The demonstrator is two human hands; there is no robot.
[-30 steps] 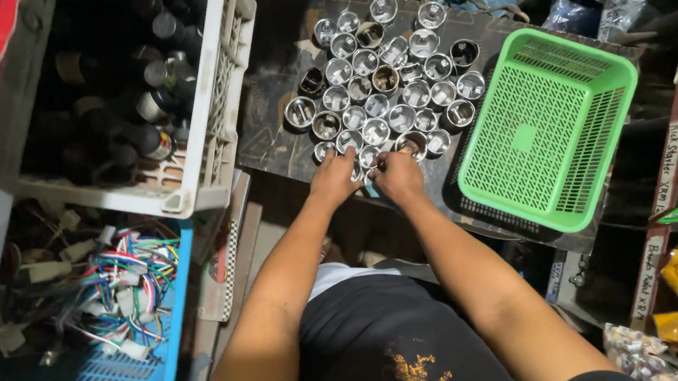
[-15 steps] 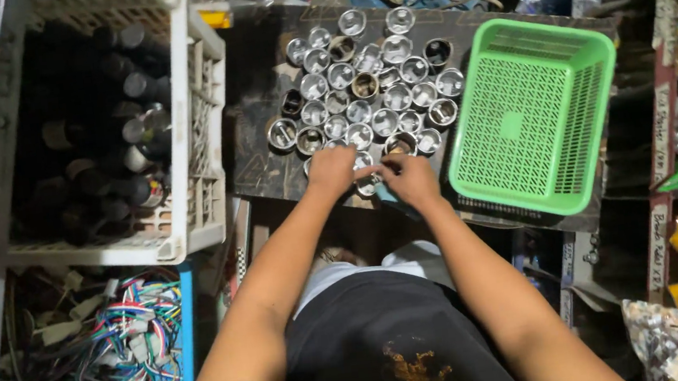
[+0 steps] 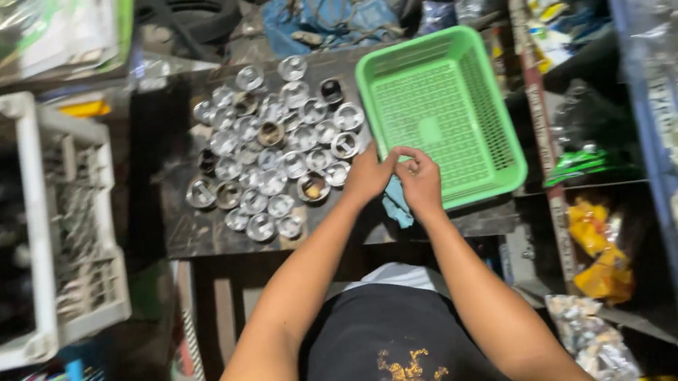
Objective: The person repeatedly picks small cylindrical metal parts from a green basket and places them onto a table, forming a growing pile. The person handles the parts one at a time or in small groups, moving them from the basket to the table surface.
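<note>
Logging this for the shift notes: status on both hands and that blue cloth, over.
Left hand and right hand together at green basket edge. Blue cloth beneath them; grip unclear. Metal cups clustered left, untouched.

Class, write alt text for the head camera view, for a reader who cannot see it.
Seen from above, a person's left hand and right hand meet over a blue cloth at the edge of an empty green basket. Many small shiny metal cylinders stand clustered on the dark table, beside a white crate.
</note>
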